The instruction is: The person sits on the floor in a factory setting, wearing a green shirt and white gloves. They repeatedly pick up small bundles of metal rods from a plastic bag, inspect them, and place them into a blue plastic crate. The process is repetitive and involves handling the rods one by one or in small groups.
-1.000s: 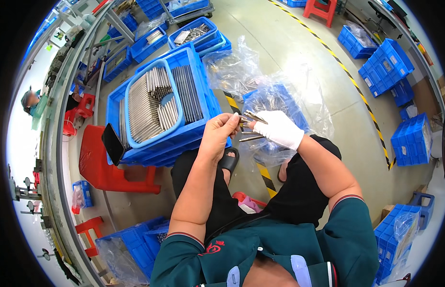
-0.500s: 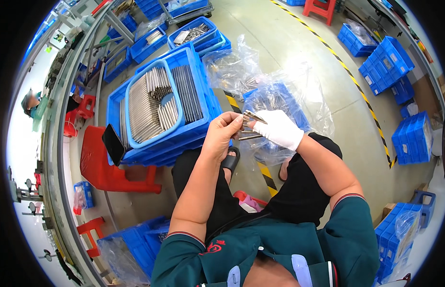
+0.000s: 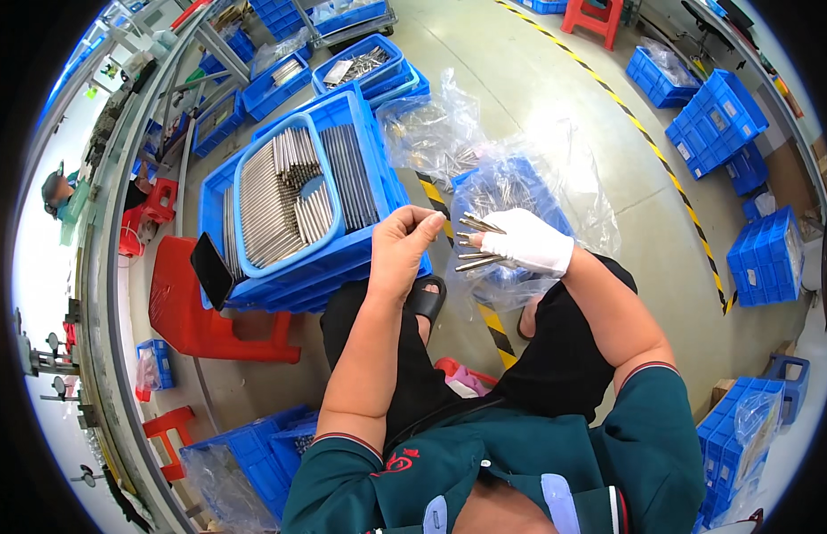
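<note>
My right hand (image 3: 533, 245), in a white glove with bare fingertips, is closed around several thin metal rods (image 3: 481, 259) whose ends stick out toward the left. My bare left hand (image 3: 401, 249) is a short way to the left of them, thumb and forefinger pinched together. Whether anything small sits in that pinch cannot be made out. Below the gloved hand, a blue crate (image 3: 556, 206) lined with clear plastic contains more metal pieces. At the left, a light-blue tray (image 3: 340, 214) with neat rows of metal rods rests on a stack of blue crates (image 3: 364, 245).
A red stool (image 3: 186, 303) stands left of the stack, and a dark flat device (image 3: 212, 271) leans at the stack's corner. Clear plastic bags (image 3: 435, 120) lie on the floor. Blue crates (image 3: 716, 125) line the right side beyond a yellow-black floor stripe (image 3: 640, 133).
My left hand has drawn away from the rods, moving slightly left. My right hand has shifted a little to the right and still holds the rods, which now fan apart more visibly.
</note>
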Demonstrator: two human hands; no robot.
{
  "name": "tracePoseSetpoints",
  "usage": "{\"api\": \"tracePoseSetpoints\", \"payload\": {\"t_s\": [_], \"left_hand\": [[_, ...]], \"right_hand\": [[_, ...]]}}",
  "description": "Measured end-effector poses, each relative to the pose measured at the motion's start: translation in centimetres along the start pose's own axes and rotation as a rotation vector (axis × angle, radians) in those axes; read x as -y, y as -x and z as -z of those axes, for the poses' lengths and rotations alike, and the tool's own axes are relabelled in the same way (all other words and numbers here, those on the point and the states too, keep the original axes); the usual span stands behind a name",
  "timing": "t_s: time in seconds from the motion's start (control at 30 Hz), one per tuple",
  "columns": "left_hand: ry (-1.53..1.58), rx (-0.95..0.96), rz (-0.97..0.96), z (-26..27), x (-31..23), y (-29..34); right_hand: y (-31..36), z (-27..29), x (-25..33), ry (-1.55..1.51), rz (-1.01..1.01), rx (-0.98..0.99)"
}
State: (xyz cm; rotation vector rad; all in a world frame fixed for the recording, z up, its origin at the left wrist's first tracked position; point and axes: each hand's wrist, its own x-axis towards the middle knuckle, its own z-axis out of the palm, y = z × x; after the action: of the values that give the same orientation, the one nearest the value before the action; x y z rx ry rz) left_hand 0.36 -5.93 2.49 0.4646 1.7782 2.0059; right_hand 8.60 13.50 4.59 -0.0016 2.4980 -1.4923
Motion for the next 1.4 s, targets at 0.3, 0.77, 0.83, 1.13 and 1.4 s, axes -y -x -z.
{"api": "tracePoseSetpoints", "payload": {"t_s": [0.3,0.77,0.83,1.13,1.4], "left_hand": [[0.054,0.133,0.08,-0.4,0.1,0.2],[-0.052,-0.002,-0.025,0.4,-0.3,0.1],[-0.041,0.046,0.004,-0.1,-0.3,0.2],[-0.005,0.16,0.044,0.0,0.0,0.3],[-0.015,0.168,0.056,-0.3,0.0,0.2]], "right_hand": [[-0.1,-0.3,0.2,0.017,-0.009,0.075],[-0.1,-0.1,0.2,-0.062,-0.046,0.129],[0.0,-0.3,0.3,-0.025,-0.035,0.147],[-0.2,-0.8,0.4,-0.046,-0.046,0.191],[-0.5,-1.5,-0.3,-0.03,-0.017,0.157]]}}
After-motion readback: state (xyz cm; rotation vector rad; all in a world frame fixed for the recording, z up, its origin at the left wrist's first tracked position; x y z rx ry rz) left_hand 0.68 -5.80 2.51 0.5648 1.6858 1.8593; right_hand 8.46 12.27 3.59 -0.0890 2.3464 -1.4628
